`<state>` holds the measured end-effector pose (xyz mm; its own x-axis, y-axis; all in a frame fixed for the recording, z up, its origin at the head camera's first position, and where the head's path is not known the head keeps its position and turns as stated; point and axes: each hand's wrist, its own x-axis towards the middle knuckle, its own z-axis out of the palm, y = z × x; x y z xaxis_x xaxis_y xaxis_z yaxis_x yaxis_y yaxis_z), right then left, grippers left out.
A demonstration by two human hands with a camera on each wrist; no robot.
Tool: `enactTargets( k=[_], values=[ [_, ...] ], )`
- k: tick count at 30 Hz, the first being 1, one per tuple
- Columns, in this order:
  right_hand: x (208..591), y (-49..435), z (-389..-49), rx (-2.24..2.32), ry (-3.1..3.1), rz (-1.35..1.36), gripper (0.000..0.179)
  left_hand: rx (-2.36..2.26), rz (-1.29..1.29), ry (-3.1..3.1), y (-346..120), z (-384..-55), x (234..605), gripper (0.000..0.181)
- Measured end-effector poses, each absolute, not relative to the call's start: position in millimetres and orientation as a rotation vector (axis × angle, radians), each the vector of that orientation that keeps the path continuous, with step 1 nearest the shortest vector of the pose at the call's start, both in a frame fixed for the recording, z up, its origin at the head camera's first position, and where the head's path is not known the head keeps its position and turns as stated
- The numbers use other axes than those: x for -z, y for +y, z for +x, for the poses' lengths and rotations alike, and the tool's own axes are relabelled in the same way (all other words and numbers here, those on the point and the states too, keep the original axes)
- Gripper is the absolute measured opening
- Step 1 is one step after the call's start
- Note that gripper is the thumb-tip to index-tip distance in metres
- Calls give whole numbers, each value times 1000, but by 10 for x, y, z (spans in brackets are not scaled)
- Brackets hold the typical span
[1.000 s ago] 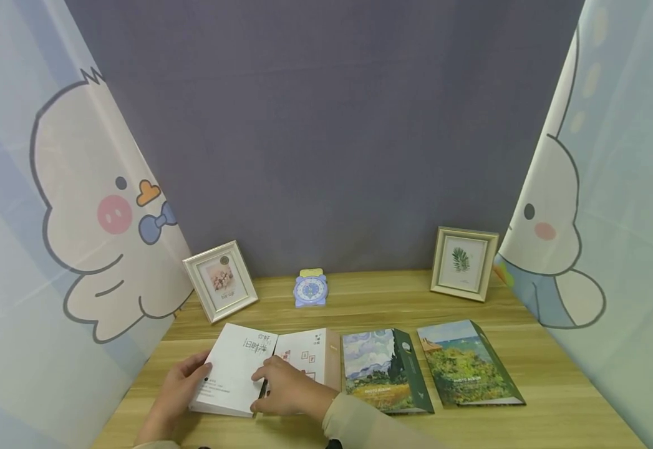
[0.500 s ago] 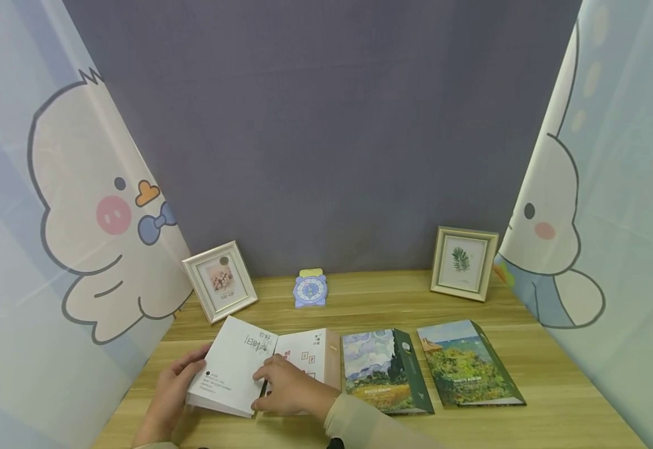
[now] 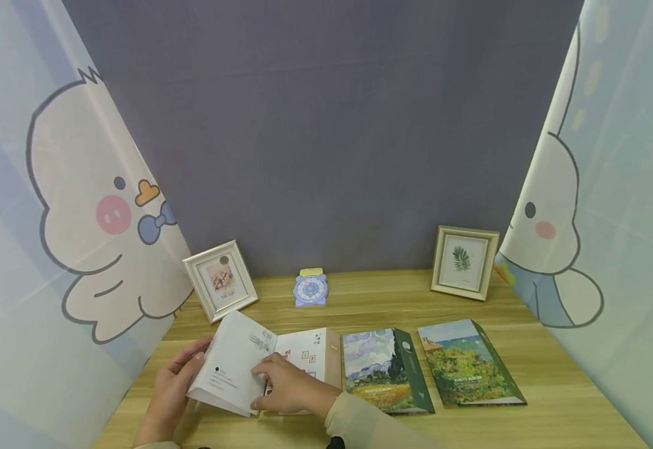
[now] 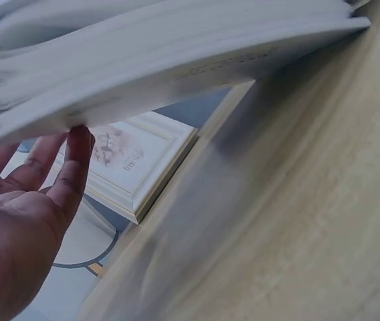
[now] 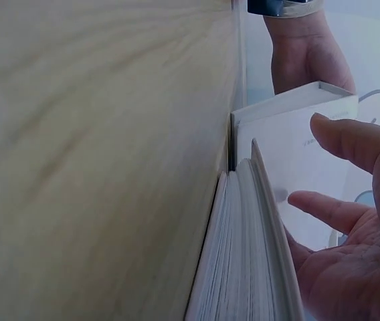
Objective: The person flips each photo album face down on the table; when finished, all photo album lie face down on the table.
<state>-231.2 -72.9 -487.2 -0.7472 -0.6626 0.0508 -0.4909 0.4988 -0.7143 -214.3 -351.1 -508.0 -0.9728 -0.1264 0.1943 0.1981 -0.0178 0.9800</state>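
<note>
At the left of the table, my left hand (image 3: 169,390) holds a white photo album (image 3: 235,362) by its left side, its fingers reaching underneath in the left wrist view. That side is raised, so the album (image 4: 176,60) tilts down toward the right. My right hand (image 3: 292,383) reaches over a second white album (image 3: 309,358) with small red frame prints, covering part of it. Its fingers are extended toward the tilted album's right edge. In the right wrist view, the thumb and a finger of the right hand (image 5: 357,221) stand spread before the cover; contact is unclear.
Two green-spined photo albums with painted covers, one with a cypress (image 3: 379,371) and one with a seaside (image 3: 469,365), lie to the right. Behind stand a pink-flower picture frame (image 3: 244,299), a blue clock-shaped item (image 3: 310,290) and a leaf picture frame (image 3: 435,265).
My left hand has lifted the white album's left side higher, so its cover slants more steeply. The right hand has hardly moved, and the other albums lie as before.
</note>
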Motion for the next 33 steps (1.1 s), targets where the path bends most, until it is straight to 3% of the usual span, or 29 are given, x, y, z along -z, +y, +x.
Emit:
enactTargets(
  k=[11,33],
  values=[
    [4857,-745,-2304,1160,2441,-961,70,2181,-199,-1925,-3529,-2139,5080,45],
    [4799,-769,-2318,1318,2396,-978,63,2263,-369,-1868,-3497,-2135,5080,46]
  ],
)
